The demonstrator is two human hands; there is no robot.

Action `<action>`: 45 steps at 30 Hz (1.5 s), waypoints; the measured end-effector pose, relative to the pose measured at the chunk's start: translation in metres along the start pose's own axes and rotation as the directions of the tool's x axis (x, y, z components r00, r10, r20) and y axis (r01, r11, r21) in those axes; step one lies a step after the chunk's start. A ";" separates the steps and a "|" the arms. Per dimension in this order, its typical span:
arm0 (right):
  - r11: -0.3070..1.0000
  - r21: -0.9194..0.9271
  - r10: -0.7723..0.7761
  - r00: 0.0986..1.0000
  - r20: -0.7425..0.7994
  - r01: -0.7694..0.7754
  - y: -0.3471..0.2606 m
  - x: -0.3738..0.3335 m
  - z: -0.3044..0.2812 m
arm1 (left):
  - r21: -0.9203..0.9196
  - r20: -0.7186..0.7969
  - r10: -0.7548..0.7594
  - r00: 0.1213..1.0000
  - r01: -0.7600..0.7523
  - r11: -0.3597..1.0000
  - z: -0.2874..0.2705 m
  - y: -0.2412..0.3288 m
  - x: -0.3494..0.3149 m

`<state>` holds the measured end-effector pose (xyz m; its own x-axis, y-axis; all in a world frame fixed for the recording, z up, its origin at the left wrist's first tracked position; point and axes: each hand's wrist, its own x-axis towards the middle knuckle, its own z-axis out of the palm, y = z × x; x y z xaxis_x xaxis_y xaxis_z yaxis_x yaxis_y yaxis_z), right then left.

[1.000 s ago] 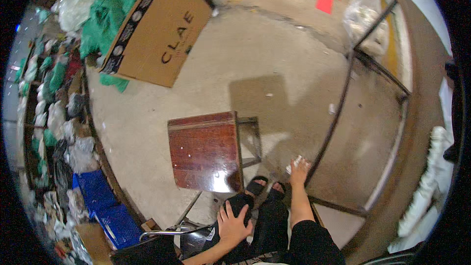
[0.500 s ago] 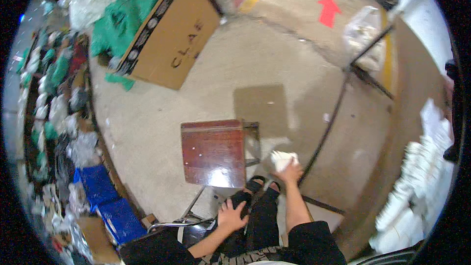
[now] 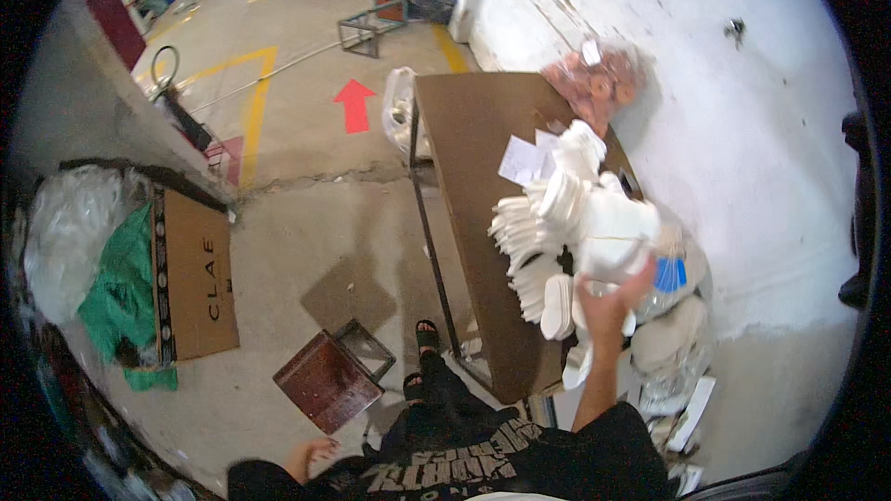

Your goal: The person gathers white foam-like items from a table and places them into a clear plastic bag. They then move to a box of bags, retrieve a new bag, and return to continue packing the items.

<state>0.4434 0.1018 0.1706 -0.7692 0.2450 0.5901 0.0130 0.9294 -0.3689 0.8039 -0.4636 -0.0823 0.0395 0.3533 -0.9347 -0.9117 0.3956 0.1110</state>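
Observation:
My right hand point(image 3: 614, 301) reaches over the brown table and grips the near end of a white bundle point(image 3: 620, 227) with a thin band around it. The bundle sits at a heap of flat white insole-shaped pads point(image 3: 524, 255), stacked in rows. Where it touches the heap, I cannot tell whether it rests on it. My left hand point(image 3: 316, 453) is low at my left side near my lap, fingers loosely stretched, holding nothing I can see; my dark shirt hides part of its arm.
The brown table point(image 3: 464, 148) stands along the white wall. A clear bag of pinkish pieces point(image 3: 603, 79) lies at its far end. A wooden stool point(image 3: 329, 380) is left of my feet. A cardboard box point(image 3: 200, 278) with green sacking stands farther left.
My view has swung right toward the table. My right hand has gone from beside my knee, holding a white bundle, to the pad heap. My left hand has left my thigh.

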 end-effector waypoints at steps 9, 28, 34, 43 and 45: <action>0.719 -0.679 0.516 0.770 0.374 -0.152 0.152 0.072 0.012 | 0.397 -0.100 0.079 0.992 -0.033 0.917 0.013 0.101 -0.092; 0.840 0.525 -0.165 -0.861 0.482 0.134 -0.229 0.059 0.287 | 0.012 -0.229 0.680 0.696 -0.697 0.717 -0.055 0.131 -0.136; 0.856 0.498 -0.087 -0.913 0.399 0.136 -0.354 0.093 0.380 | 0.113 -0.448 0.515 0.731 -0.525 0.844 -0.079 0.134 -0.169; 0.502 0.812 -0.121 -0.906 0.406 0.297 -0.520 0.076 0.475 | -0.224 -0.683 0.380 0.623 -0.674 0.703 -0.078 0.146 -0.152; 0.313 0.883 0.066 -0.935 0.349 0.351 -0.583 0.080 0.519 | -0.204 -0.775 0.341 0.532 -0.721 0.662 -0.096 0.148 -0.164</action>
<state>0.0430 -0.5638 0.0603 0.4974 -0.2641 -0.8264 -0.8299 0.1328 -0.5419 0.6233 -0.5449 0.0550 -0.6068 -0.3341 -0.7213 -0.7157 -0.1652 0.6786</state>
